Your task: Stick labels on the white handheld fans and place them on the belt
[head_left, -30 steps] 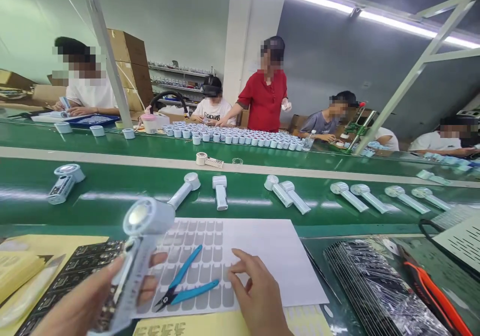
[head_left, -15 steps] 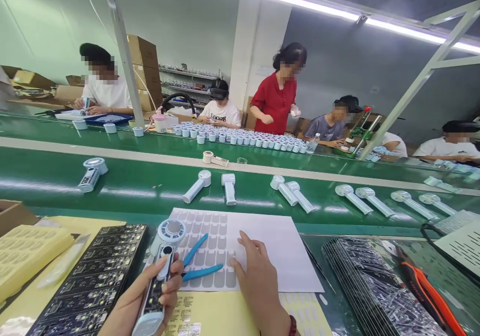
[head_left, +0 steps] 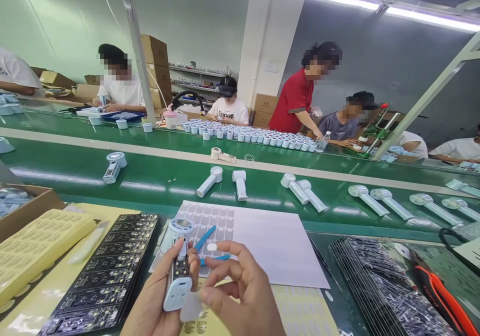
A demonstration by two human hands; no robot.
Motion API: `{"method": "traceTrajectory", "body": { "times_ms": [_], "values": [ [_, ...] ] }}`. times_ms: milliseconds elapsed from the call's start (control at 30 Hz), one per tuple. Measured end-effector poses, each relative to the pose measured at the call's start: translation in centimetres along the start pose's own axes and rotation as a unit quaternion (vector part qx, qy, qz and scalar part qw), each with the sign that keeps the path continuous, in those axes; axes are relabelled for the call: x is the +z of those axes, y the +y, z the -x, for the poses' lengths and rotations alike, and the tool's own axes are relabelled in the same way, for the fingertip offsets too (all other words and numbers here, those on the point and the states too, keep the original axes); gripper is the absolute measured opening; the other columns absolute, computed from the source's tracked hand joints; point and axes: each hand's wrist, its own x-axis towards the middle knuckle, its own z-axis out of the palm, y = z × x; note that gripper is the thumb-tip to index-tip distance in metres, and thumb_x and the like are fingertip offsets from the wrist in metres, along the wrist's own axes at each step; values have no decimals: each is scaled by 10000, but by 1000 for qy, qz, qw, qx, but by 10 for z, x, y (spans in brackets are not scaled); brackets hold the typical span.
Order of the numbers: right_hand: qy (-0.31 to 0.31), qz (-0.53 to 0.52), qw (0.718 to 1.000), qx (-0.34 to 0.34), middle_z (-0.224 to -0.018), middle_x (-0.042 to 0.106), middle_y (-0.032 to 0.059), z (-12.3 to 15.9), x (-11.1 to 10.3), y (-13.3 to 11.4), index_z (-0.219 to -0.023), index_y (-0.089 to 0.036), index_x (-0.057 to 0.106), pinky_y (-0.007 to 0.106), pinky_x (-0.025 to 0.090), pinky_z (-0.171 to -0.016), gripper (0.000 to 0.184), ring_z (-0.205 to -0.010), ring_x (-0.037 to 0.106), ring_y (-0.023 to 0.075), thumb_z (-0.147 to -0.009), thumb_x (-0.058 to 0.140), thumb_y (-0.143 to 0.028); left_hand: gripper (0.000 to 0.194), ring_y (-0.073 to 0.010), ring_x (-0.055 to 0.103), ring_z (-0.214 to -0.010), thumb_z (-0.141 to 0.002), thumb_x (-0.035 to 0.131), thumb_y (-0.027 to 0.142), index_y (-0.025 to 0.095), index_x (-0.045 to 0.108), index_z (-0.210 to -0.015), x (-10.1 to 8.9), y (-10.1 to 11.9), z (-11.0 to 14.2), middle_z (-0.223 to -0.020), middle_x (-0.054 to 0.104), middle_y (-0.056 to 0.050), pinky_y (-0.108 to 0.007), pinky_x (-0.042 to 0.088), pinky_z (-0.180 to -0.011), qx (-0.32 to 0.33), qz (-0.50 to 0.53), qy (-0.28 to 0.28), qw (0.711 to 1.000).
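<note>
My left hand (head_left: 159,286) is wrapped round a light-blue handheld fan (head_left: 178,293), its round head pointing away from me and a dark circuit board showing along the handle. Close to its right side is my right hand (head_left: 243,288), fingers bent. A pale translucent sticker (head_left: 192,307) is at the thumb tip, beside the handle's lower end. On the index fingertip sits a small white oval piece (head_left: 212,246). Blue-handled pliers (head_left: 206,237) lie behind the hands on a sheet of grey stickers (head_left: 225,219), partly hidden by the fingers.
Stacked circuit boards (head_left: 108,261) lie left, beside a yellow sticker pad (head_left: 41,251). On the right are another board stack (head_left: 369,281) and red-handled pliers (head_left: 442,296). Several fans (head_left: 240,185) lie on the green conveyor (head_left: 262,203). Co-workers sit or stand beyond it.
My right hand has left the sticker sheet and come toward the fan, now with the translucent sticker and white oval piece at its fingertips. The fan's handle end has tipped up toward me.
</note>
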Motion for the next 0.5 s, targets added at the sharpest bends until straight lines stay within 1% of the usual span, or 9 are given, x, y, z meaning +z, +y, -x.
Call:
{"method": "traceTrajectory", "body": {
  "times_ms": [67,167,333,500],
  "values": [
    [1,-10,1000,15,-724,770,9,2,11,-3,-1102,-197,622,325,584,-793,532,-1196,698,303,-596,785,-201,129,-109,642,-495,-978,510,91,92,639,-977,-1,-3,0,-790,624,-58,-198,576,-447,11,-19,-5,1000],
    [23,-13,1000,14,-717,780,6,2,20,-3,-1068,-205,630,326,585,-800,507,-1184,708,297,-580,767,-183,146,-111,616,-500,-985,505,109,95,630,-909,-2,-4,2,-725,582,-42,-198,559,-438,19,-34,2,999],
    [36,-9,999,0,-693,780,-10,1,24,-1,-1042,-220,644,331,589,-785,474,-1110,741,291,-582,748,-178,97,-103,621,-553,-991,553,169,101,616,-964,-6,-1,-1,-762,590,-30,-189,567,-484,5,-25,-25,999],
    [39,-11,999,-5,-690,782,-14,1,26,0,-1024,-226,652,326,593,-795,453,-1106,746,284,-583,740,-171,113,-108,611,-541,-992,522,153,109,613,-942,-7,0,-4,-739,571,-21,-190,554,-471,1,-15,-18,1000]
  ]
}}
